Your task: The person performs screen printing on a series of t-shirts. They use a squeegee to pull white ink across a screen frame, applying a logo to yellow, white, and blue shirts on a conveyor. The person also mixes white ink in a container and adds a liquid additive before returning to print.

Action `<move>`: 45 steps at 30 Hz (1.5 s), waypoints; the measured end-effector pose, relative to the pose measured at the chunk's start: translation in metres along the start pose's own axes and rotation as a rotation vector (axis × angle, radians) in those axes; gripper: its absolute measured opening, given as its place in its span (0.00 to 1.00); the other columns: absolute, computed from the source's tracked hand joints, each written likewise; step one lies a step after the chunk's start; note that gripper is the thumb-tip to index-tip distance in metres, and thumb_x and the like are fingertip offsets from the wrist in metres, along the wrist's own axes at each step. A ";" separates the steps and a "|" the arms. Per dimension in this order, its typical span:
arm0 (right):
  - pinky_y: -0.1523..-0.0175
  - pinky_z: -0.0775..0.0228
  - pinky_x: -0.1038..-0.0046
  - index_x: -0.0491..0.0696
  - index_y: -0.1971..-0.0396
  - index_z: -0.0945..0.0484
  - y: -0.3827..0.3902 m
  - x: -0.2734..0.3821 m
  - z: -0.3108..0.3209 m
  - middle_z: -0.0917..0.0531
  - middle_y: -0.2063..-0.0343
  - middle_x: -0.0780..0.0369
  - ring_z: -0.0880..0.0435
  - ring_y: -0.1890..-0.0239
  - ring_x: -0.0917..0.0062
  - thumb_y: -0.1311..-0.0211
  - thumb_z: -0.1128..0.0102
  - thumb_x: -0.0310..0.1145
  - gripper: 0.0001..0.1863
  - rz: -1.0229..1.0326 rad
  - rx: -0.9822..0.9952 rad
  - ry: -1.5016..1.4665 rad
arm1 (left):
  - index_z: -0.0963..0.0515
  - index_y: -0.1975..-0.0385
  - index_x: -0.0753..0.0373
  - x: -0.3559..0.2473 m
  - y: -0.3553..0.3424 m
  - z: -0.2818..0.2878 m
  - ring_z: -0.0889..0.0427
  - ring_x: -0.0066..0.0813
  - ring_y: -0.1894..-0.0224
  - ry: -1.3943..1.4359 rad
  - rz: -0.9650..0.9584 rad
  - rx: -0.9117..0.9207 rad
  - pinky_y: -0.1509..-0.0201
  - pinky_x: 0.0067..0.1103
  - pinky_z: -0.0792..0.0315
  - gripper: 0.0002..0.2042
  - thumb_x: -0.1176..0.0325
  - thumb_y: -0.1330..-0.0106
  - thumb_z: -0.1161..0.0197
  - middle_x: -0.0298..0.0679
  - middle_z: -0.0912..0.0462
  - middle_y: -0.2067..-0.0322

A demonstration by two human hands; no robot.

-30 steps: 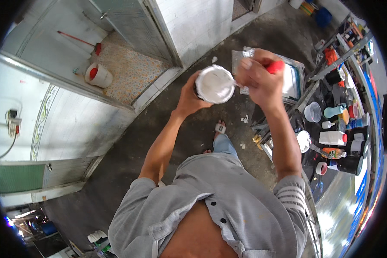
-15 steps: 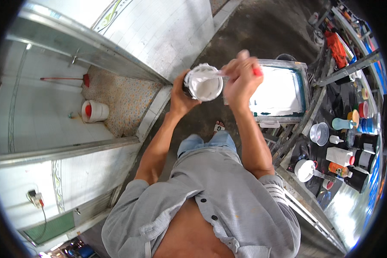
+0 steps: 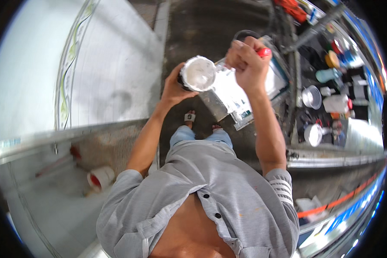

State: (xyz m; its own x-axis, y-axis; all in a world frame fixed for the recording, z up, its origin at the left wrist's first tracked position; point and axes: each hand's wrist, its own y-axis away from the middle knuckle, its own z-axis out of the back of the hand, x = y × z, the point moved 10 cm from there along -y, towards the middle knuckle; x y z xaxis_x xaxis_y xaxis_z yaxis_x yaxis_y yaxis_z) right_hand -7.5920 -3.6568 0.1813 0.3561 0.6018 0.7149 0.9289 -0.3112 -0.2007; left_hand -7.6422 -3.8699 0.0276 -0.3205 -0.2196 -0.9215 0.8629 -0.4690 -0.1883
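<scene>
One left hand (image 3: 173, 89) is gripping a round, dark-sided, white-filled tub (image 3: 198, 74); to its right, the right hand (image 3: 248, 62) is clenching a glossy red handle (image 3: 265, 52), its end pointing away.

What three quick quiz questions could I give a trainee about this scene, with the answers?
1. Which hand holds the tub of white material?
2. True or false: the right hand is dipped inside the tub.
3. What colour is the object poking out of the right hand?
A) blue
B) red
C) green

Key:
1. The left hand.
2. False; the right hand is raised to the right of the tub, apart from it.
3. B
</scene>
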 end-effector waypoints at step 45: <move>0.89 0.45 0.84 0.36 0.50 0.27 0.128 -0.048 0.019 0.22 0.78 0.59 0.33 0.91 0.86 0.32 0.45 0.34 0.18 -0.310 0.094 -0.247 | 0.31 0.43 0.63 -0.304 -0.150 0.057 0.34 0.44 0.35 -0.453 -1.660 -0.350 0.35 0.37 0.46 0.24 0.55 0.35 0.41 0.41 0.26 0.41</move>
State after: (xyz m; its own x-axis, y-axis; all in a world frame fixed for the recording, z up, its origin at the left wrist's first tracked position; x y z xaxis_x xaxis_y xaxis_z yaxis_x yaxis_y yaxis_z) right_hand -7.4886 -3.7115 0.1083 0.0609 0.8185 0.5713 0.9972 -0.0254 -0.0698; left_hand -7.6962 -3.7821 0.3554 -0.8917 0.0296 0.4516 -0.4443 -0.2473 -0.8611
